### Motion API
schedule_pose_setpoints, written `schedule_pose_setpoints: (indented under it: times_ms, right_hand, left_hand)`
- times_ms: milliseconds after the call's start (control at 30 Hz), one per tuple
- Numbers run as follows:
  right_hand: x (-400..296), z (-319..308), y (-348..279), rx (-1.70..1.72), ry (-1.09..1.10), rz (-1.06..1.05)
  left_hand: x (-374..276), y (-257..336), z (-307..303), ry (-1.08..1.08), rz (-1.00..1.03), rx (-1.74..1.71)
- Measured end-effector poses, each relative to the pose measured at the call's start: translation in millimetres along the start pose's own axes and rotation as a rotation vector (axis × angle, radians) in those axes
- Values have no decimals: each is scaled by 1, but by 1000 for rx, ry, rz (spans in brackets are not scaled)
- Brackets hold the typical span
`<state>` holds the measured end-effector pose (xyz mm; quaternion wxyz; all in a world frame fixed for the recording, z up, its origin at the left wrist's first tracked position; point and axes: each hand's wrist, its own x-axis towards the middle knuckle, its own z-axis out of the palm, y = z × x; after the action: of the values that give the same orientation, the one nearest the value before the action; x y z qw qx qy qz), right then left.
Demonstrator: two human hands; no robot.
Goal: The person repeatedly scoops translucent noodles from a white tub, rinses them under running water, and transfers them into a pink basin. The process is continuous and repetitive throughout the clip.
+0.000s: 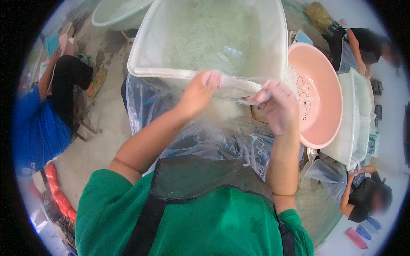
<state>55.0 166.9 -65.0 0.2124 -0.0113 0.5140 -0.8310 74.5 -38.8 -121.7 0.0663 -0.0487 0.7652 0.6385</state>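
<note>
Pale, thin strands [235, 80] stretch between my two hands above the near rim of a large white plastic tub [166, 73]. My left hand [203, 88] pinches one end with the fingertips. Opposite it, my right hand [275, 102] is blurred and holds the other end between thumb and fingers. The tub contains cloudy greenish water with a mass of pale strands [214, 44] in it. Loose strands also cling to the clear plastic apron [205, 140] over my lap. What the strands are made of, I cannot tell.
A pink plastic basin [323, 96] with a dark cord-like item [303, 92] stands right of the tub. Beyond it is another white tub [355, 118]. A pale round tub [112, 16] is at upper left. One person in blue [41, 124] sits left; two people are at right.
</note>
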Motion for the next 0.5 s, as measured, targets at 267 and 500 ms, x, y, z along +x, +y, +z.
schedule_pose_setpoints:
  times_ms: [267, 500]
  right_hand:
    - [57, 64, -134, 124, -362, -298]
    - [68, 19, -157, -549, 195, -486]
  left_hand:
    - [24, 118, 18, -277, 252, -376]
    - [54, 130, -19, -223, 572, 406]
